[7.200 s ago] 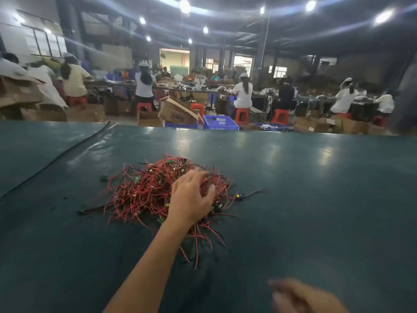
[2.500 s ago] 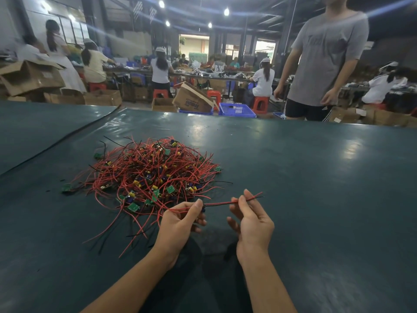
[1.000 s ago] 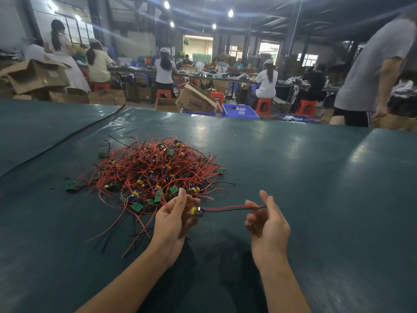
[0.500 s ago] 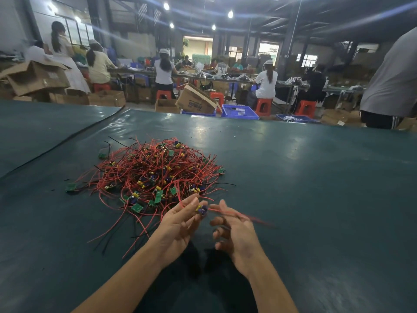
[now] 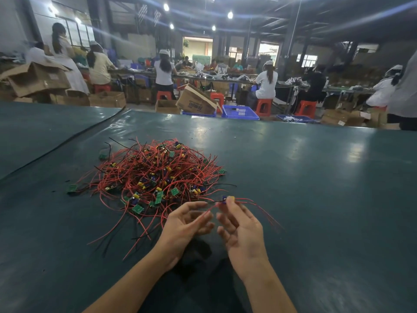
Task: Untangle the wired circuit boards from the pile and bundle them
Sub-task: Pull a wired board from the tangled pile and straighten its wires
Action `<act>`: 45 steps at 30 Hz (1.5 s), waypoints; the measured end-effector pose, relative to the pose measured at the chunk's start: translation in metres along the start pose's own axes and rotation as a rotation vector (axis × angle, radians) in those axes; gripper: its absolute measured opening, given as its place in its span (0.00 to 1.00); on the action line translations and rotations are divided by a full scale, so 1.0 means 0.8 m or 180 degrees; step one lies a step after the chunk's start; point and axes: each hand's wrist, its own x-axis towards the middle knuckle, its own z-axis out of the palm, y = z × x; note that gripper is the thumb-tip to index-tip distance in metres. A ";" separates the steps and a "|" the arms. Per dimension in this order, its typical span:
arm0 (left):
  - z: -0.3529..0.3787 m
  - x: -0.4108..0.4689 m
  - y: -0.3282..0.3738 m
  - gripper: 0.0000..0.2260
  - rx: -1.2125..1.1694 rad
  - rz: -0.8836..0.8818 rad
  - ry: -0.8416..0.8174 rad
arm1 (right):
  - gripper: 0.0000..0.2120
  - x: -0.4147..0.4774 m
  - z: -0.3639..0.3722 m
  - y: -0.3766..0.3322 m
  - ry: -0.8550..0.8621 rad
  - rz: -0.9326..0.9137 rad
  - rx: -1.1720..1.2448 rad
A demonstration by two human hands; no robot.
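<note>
The big dark-green table (image 5: 316,177) carries it all, and the pile (image 5: 155,175) of red-wired boards sits left of centre, roughly midway between the near and far edges, a thick knot with loose ends straying toward the near edge. Just beside it, on the near side, both hands are up.

The left hand (image 5: 185,224) lies palm-up, its fingers (image 5: 198,205) loosely spread and lightly curled, gripping nothing that shows. 1 red lead runs past their tips, though touching or not cannot be told.

The right hand (image 5: 241,224) has the prize: its thumb and forefinger pinch 1 wired circuit board (image 5: 226,198), lifted clear of the table and apart from the pile. Its wires (image 5: 259,206) trail off toward the right edge, blurred at their ends.

The step looks like gathering those leads for bundling, and the task is barely begun, judging by the size of that pile. To do it well, the left fingers should probably catch the leads close to the board and draw along them so they lie parallel. The pinch belongs on the board's edges, not its components. Any lead trailing back toward the pile could snag, so the piece should be kept toward the right.
</note>
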 end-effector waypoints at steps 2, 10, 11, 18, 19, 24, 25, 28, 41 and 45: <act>0.003 -0.007 0.001 0.17 0.0445 0.0139 -0.0264 | 0.13 -0.001 -0.004 -0.005 0.0206 -0.0036 0.0255; 0.013 -0.014 0.002 0.18 0.0618 0.0541 -0.0056 | 0.05 -0.006 0.005 0.021 0.0152 -0.0286 -0.0904; 0.011 -0.013 0.001 0.15 0.0649 0.0585 0.0037 | 0.06 -0.007 0.008 0.023 0.0119 -0.0369 -0.1055; 0.007 -0.011 -0.001 0.14 0.0566 0.0450 0.0277 | 0.16 -0.008 0.010 0.027 0.0434 -0.0577 -0.1348; 0.008 -0.012 -0.001 0.15 0.0535 0.0443 0.0298 | 0.15 -0.007 0.010 0.028 0.0517 -0.0660 -0.1340; 0.008 -0.011 -0.001 0.15 0.0500 0.0439 0.0311 | 0.09 -0.002 0.006 0.028 0.0568 -0.0701 -0.1240; 0.008 -0.011 -0.001 0.16 0.0514 0.0413 0.0306 | 0.08 -0.002 0.005 0.029 0.0512 -0.0692 -0.1245; 0.007 -0.012 -0.002 0.19 0.0587 0.0282 0.0316 | 0.07 -0.003 0.006 0.034 0.0221 -0.0739 -0.1333; 0.014 -0.009 0.000 0.17 0.0500 0.0385 0.0558 | 0.11 0.015 -0.006 0.010 0.0681 -0.0307 -0.0828; 0.015 -0.008 0.001 0.15 0.0424 0.0357 0.0521 | 0.09 0.014 -0.009 0.003 0.0679 -0.0566 -0.0881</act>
